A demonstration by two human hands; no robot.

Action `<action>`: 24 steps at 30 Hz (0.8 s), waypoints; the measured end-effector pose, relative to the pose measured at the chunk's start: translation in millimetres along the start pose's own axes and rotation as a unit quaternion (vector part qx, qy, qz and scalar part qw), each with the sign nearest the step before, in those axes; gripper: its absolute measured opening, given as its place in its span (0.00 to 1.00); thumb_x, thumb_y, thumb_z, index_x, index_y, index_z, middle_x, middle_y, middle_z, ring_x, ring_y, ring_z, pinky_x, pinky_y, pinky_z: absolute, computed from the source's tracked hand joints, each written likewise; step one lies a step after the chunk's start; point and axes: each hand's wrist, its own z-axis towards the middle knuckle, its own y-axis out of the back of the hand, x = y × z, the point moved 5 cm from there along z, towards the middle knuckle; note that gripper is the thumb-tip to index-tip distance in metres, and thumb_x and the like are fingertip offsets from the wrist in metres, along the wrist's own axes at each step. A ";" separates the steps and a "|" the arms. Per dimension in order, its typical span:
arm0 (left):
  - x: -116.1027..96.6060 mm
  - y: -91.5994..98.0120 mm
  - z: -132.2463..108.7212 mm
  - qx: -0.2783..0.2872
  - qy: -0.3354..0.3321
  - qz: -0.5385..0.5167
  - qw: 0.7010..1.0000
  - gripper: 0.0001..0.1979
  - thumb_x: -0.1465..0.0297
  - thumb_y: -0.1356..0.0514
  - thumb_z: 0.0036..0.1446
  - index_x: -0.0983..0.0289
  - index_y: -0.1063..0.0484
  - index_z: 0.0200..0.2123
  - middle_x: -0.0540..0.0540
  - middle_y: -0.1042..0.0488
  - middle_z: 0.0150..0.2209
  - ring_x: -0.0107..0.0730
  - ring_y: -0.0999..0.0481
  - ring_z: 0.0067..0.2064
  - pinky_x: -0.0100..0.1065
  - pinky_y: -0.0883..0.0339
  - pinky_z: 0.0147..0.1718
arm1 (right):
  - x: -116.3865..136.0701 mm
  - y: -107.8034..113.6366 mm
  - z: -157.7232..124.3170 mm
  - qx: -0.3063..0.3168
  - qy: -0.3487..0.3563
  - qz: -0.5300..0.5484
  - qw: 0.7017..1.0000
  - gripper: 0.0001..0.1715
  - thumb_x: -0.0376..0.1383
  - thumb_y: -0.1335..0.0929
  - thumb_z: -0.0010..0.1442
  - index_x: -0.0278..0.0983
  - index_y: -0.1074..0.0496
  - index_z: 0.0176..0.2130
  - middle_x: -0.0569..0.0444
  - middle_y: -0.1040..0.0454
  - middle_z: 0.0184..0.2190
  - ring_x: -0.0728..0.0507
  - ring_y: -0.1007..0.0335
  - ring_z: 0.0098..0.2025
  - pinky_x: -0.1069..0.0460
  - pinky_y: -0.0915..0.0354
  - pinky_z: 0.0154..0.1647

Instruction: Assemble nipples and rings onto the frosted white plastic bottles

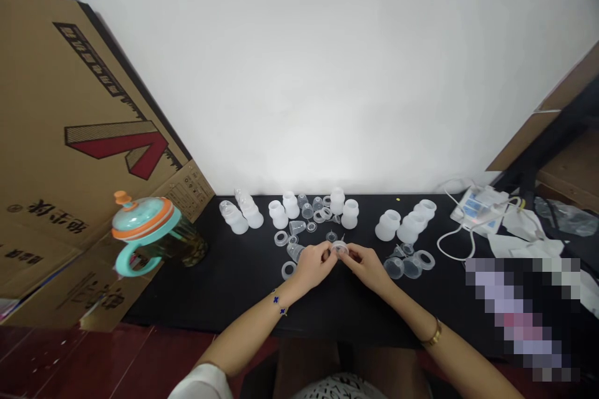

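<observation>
My left hand and my right hand meet over the black table, both pinching one small clear silicone part between their fingertips. Around them lie several clear rings and caps. Behind stand several white translucent bottle-shaped pieces, more of them at the right. Two clear domed cups rest just right of my right hand.
A teal and orange handled cup stands at the left against big cardboard boxes. A white power strip with cables and plastic bags lie at the right. A white wall rises behind the table.
</observation>
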 end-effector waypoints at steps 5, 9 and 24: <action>5.3 0.4 1.2 -0.012 0.019 0.002 1.000 0.16 0.67 0.44 0.59 0.63 0.40 0.20 0.45 0.40 0.17 0.24 0.41 0.21 0.29 0.54 0.24 | 3.6 -1.3 -0.9 0.010 0.015 0.003 1.000 0.19 0.45 0.35 0.66 0.36 0.30 0.28 0.61 0.40 0.20 0.50 0.43 0.24 0.55 0.49 0.25; 7.6 -0.8 1.2 -0.009 0.021 -0.008 1.000 0.15 0.69 0.45 0.57 0.63 0.41 0.19 0.45 0.41 0.17 0.24 0.42 0.21 0.29 0.54 0.24 | 6.8 -1.4 -1.0 0.021 0.018 0.007 1.000 0.22 0.46 0.35 0.66 0.36 0.32 0.26 0.61 0.40 0.20 0.50 0.44 0.23 0.55 0.50 0.24; 0.9 9.3 1.3 -0.010 0.002 0.044 0.999 0.12 0.71 0.42 0.52 0.63 0.39 0.19 0.45 0.39 0.17 0.23 0.40 0.21 0.29 0.52 0.25 | 2.8 -1.7 -2.2 -0.005 -0.023 0.057 0.998 0.23 0.46 0.31 0.63 0.38 0.33 0.53 0.58 0.28 0.28 0.48 0.34 0.25 0.54 0.39 0.26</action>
